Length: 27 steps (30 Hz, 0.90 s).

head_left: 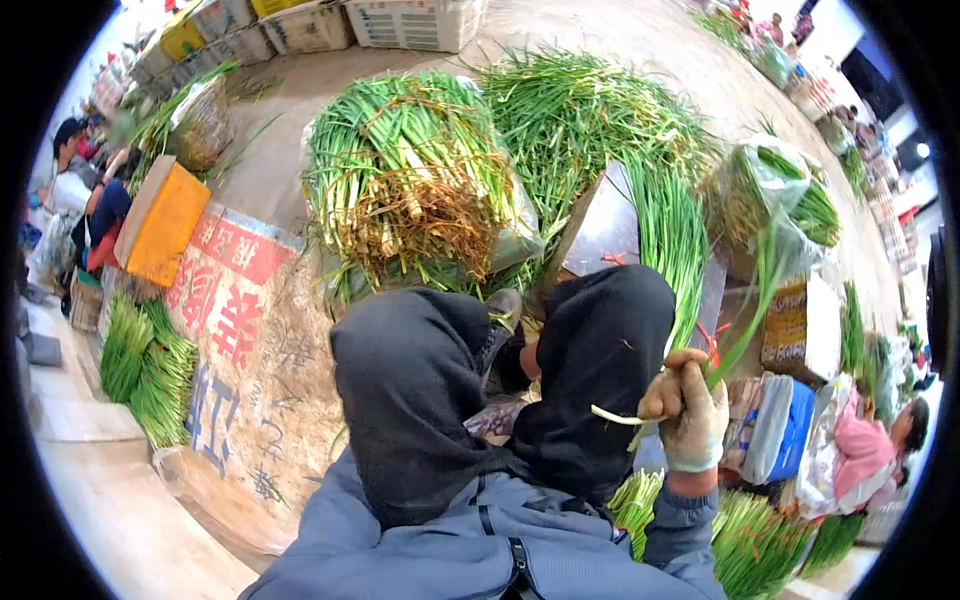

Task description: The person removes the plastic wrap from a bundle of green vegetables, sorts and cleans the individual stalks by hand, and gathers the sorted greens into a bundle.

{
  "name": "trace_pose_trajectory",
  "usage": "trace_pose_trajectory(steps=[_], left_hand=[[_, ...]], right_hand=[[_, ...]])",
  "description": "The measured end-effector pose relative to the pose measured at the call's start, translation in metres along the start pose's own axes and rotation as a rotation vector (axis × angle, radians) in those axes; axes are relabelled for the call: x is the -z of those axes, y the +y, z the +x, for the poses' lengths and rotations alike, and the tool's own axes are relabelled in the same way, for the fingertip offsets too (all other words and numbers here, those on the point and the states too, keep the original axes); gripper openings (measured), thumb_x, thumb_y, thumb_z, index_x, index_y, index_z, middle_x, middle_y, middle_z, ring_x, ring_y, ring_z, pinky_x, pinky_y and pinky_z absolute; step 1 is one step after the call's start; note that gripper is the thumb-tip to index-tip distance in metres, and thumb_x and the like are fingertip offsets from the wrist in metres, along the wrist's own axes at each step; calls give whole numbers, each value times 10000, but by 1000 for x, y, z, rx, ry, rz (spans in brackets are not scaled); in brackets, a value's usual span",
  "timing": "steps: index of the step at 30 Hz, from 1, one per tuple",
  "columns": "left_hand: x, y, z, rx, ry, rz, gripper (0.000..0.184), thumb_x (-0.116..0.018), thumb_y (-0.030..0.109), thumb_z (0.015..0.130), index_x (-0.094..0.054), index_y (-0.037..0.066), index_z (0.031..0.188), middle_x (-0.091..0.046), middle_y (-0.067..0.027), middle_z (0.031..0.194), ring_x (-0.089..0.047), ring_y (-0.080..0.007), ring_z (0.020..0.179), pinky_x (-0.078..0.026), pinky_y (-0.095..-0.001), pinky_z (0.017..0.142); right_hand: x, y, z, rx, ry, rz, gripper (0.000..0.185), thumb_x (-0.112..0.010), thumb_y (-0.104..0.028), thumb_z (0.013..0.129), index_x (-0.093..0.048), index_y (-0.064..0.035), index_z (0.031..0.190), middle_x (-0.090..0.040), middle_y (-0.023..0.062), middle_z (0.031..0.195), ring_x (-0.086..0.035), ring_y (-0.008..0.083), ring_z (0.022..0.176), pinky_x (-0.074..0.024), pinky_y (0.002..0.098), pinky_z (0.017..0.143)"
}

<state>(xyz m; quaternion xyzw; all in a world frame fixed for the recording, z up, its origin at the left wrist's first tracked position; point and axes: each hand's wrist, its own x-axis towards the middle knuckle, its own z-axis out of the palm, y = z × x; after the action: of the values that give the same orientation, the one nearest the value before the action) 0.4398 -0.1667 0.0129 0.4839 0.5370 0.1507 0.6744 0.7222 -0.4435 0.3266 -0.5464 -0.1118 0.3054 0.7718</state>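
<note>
My right hand (687,412), in a pale, soiled glove, is raised beside my right knee. Its thumb and fingers are pinched on a green onion (752,315); the white end sticks out to the left and the leaves rise up and right. Right behind the hand, long green stalks (668,240) lie along a grey bench-like board (606,225), with red ties (708,340) near their lower end. My left hand is out of view. In front of my knees stands a large heap of green onions (410,170) with brown roots, partly in clear plastic.
Loose greens (590,110) spread behind the heap. Bundled greens lie at left (150,365) and beside my right sleeve (760,540). A printed board (270,370) covers the floor at left. Crates (415,25) line the back. A bagged basket (770,195) stands right; other people sit at both sides.
</note>
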Motion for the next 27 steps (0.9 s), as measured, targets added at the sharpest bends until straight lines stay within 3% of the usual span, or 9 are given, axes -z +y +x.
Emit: trace_pose_trajectory(steps=[11,15,18,19,21,22,24,25,27], left_hand=[[166,9,-52,-94,331,-366,604,-560,434,985,-484,34,1431,-493,-158,1457,-491,-297,1305,-388,-419,1092],[254,23,-78,-329,554,-493,596,-557,426,992,-490,18,1422,-507,-158,1443,-511,-288,1288,-404,-408,1082],[300,87,-124,-614,581,-558,591,-554,419,997,-494,5,1415,-518,-159,1433,-525,-280,1276,-416,-401,1074],[301,122,-141,-711,528,-547,590,-553,417,999,-496,1,1413,-521,-159,1429,-530,-278,1271,-420,-398,1072],[272,183,-185,-845,385,-451,587,-551,413,1002,-499,-7,1408,-528,-159,1422,-540,-273,1263,-429,-393,1066],[245,208,-198,-864,293,-330,585,-550,411,1004,-500,-12,1406,-532,-159,1419,-545,-271,1259,-433,-391,1064],[153,250,-211,-759,173,109,627,-566,459,995,-508,-24,1392,-528,-152,1418,-536,-254,1257,-433,-375,1059],[104,246,-206,-816,-9,101,645,-569,475,989,-513,-33,1381,-552,-153,1384,-551,-250,1227,-443,-374,1044],[47,249,-182,-824,-348,105,656,-570,488,985,-526,-47,1363,-598,-159,1322,-575,-254,1193,-451,-378,1031]], right_hand=[[-8,10,17,14,-258,50,249,-459,-131,1039,-589,68,1112,-492,50,627,-568,198,568,-480,312,563],[-31,2,20,-62,-422,-96,276,-442,-124,1041,-585,67,1179,-571,53,681,-587,163,597,-481,283,587],[-54,-7,28,-76,-600,-308,296,-445,-153,1049,-578,45,1225,-645,45,750,-633,132,670,-512,258,643],[-63,2,32,-112,-644,-266,313,-431,-184,1062,-575,34,1234,-660,69,743,-623,133,632,-503,255,593],[-89,3,39,-178,-749,-481,334,-451,-229,1068,-585,2,1270,-662,30,739,-631,102,654,-509,237,611],[-99,17,42,127,-784,-678,331,-485,-258,1060,-632,-33,1253,-692,45,805,-643,95,674,-528,250,632],[-136,53,45,369,-954,-706,339,-554,-291,1011,-679,-48,1212,-718,150,1082,-695,249,924,-544,361,847],[-161,56,35,230,-1004,-681,353,-569,-302,993,-670,-56,1224,-700,182,1131,-674,302,1022,-516,383,924],[-205,68,29,97,-1014,-830,314,-571,-272,969,-675,-53,1169,-698,206,1062,-677,330,970,-525,402,887]])
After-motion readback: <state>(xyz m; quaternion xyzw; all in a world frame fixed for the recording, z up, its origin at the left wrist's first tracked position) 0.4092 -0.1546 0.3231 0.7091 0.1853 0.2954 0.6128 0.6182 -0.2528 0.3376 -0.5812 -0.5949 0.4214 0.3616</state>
